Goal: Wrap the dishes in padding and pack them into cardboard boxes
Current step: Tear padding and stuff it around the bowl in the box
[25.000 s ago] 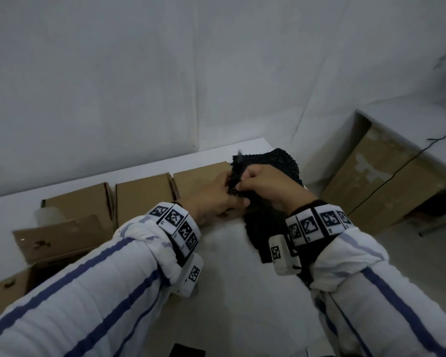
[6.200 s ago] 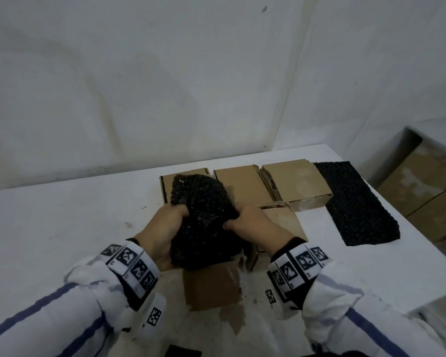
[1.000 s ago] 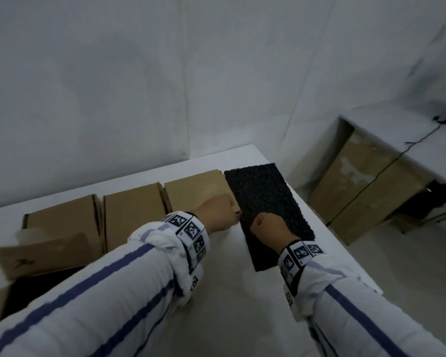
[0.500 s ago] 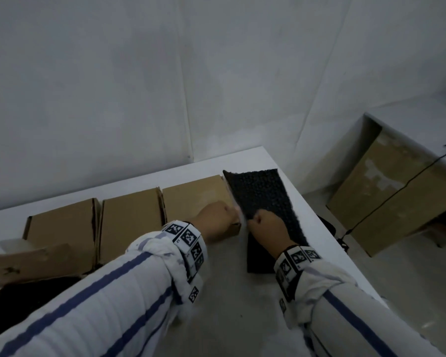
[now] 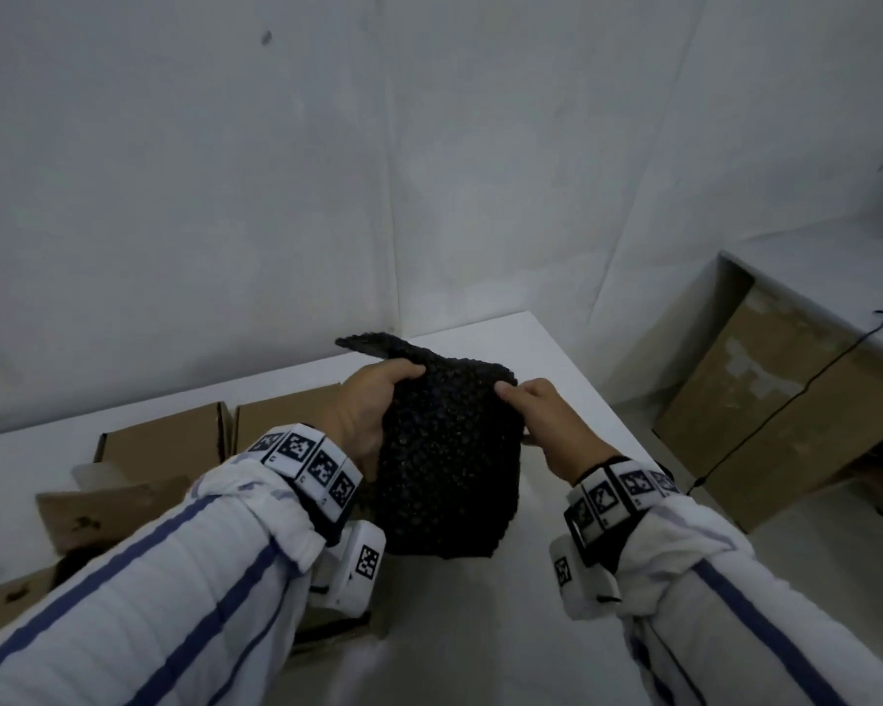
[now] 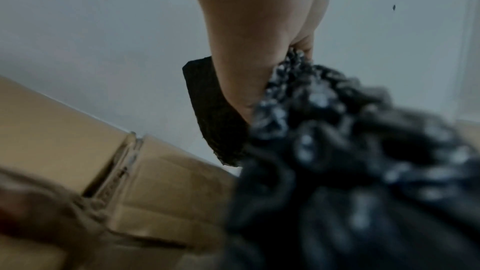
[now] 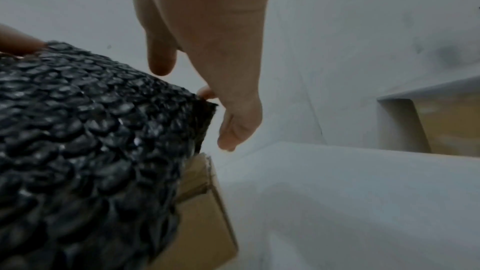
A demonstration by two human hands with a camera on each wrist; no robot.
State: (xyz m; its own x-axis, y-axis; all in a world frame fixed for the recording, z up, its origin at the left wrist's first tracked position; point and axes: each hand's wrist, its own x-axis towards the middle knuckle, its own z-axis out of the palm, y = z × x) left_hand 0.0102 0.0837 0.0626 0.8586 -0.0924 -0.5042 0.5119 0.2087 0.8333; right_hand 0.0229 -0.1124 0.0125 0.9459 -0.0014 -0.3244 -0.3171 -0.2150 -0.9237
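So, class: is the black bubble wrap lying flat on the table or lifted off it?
Lifted. The black bubble wrap hangs draped between the left hand and right hand, gripped at its top edge.

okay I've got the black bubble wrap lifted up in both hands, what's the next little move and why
Probably lay the black bubble wrap flat on the white table to take a dish: both the left hand and right hand hold it aloft, and no dish shows.

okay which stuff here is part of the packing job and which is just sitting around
Job: black bubble padding, held by left hand and right hand; cardboard boxes on the table.

Lying about: large cardboard carton under the side bench; black cable.
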